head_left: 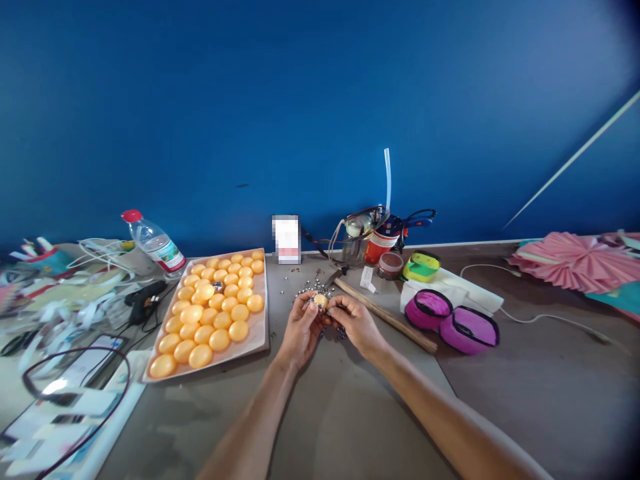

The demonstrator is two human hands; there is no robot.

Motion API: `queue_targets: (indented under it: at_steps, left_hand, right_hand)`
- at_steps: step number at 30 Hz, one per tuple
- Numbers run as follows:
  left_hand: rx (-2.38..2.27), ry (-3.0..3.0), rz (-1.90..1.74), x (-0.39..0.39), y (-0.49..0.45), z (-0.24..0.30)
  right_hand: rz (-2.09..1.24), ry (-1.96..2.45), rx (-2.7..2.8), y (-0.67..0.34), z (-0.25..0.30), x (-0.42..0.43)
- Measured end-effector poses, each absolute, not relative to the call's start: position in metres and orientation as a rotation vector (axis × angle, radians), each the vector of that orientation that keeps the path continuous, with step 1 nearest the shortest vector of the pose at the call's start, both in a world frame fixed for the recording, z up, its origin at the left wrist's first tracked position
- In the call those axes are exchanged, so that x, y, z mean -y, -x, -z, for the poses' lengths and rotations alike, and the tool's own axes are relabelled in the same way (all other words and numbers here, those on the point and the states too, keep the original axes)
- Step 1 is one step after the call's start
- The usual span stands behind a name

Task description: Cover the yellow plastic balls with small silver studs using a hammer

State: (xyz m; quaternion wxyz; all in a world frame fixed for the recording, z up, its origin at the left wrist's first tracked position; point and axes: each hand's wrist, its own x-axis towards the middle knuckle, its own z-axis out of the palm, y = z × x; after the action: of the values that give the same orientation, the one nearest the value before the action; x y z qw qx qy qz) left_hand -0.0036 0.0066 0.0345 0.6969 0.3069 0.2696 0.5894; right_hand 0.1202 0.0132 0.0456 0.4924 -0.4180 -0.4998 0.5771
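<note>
My left hand [301,328] is closed around a small orange ball [321,302] above the middle of the table. Small shiny dark pieces seem to sit along the ball's edge. The fingertips of my right hand [356,324] are pinched together against the ball's right side; whatever lies between them is too small to tell. Many small silver beads [326,292] lie scattered on the table behind and below both hands. To the left, a shallow white tray [257,333] holds rows of orange balls [201,355], with one bead-covered ball [217,287] among them.
Right of the hands lie a hammer [387,316], purple mesh rings [469,330] and a jar of reddish stuff [390,265]. A red cup [381,247] stands behind. Leftward are a bottle [160,247], a glue gun [145,299] and a phone [97,360]. A blue wall [320,120] closes the back.
</note>
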Motion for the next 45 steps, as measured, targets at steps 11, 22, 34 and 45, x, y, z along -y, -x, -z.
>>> queue_targets:
  at_steps: [11, 22, 34, 45]
  left_hand:
    - [-0.626, -0.747, -1.346, -0.004, 0.003, -0.032]
    - [-0.684, -0.785, -1.35, -0.003, 0.001, -0.028]
    - [-0.634, -0.58, -1.354, -0.009, 0.009, -0.042]
    - [-0.729, -0.628, -1.42, -0.013, 0.011, -0.039]
  right_hand:
    - [-1.392, 0.994, 1.206, -0.119, -0.042, -0.014]
    - [-1.398, 1.027, 1.139, -0.117, -0.035, -0.015]
    - [-1.123, 1.209, 1.275, -0.153, -0.023, -0.041]
    - [-0.769, 1.366, 1.908, -0.166, -0.019, -0.042]
